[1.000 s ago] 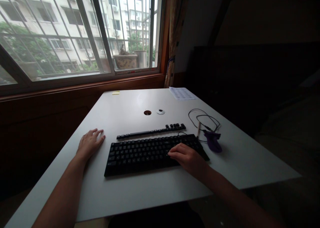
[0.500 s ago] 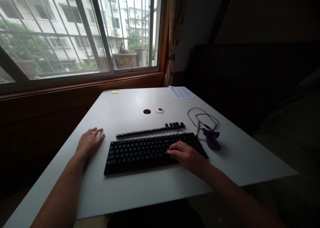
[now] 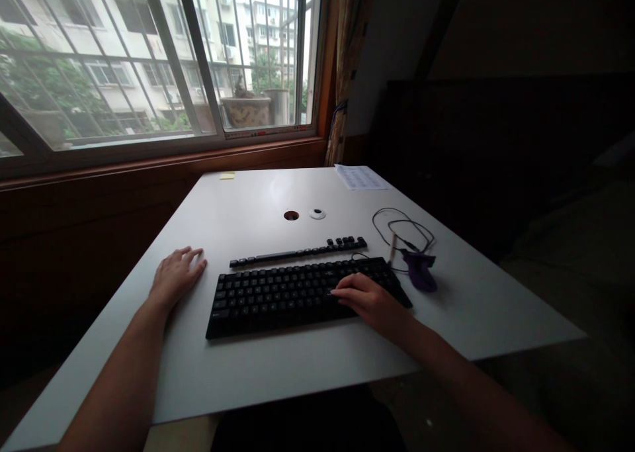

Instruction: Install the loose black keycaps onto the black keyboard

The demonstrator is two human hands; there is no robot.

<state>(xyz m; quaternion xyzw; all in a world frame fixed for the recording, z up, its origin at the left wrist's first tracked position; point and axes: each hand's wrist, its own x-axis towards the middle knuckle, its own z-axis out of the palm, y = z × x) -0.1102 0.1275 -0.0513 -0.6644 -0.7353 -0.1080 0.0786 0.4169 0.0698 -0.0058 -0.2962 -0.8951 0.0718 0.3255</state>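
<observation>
A black keyboard (image 3: 278,296) lies in front of me on the white table (image 3: 238,379). My right hand (image 3: 370,300) is over its right part, thumb and fingers pinched together at the keys. What the fingertips hold, if anything, is hidden. Behind the keyboard, several loose black keycaps (image 3: 292,252) lie in a row, a long one among them. The lowest strip of the keyboard looks bare of keycaps, though it is dark. My left hand (image 3: 176,273) rests flat on the table left of the keyboard, fingers spread and holding nothing.
Right of the keyboard are a purple cloth (image 3: 421,270), a thin brush-like stick (image 3: 392,247) and a looped black cable (image 3: 404,222). Farther back are a round hole (image 3: 291,216), its white cover (image 3: 317,214), printed paper (image 3: 361,177) and a yellow note (image 3: 227,175).
The whole view has shifted slightly, so the table sits a little higher in it. My right hand stays pinched at the keys; my left hand has hardly moved.
</observation>
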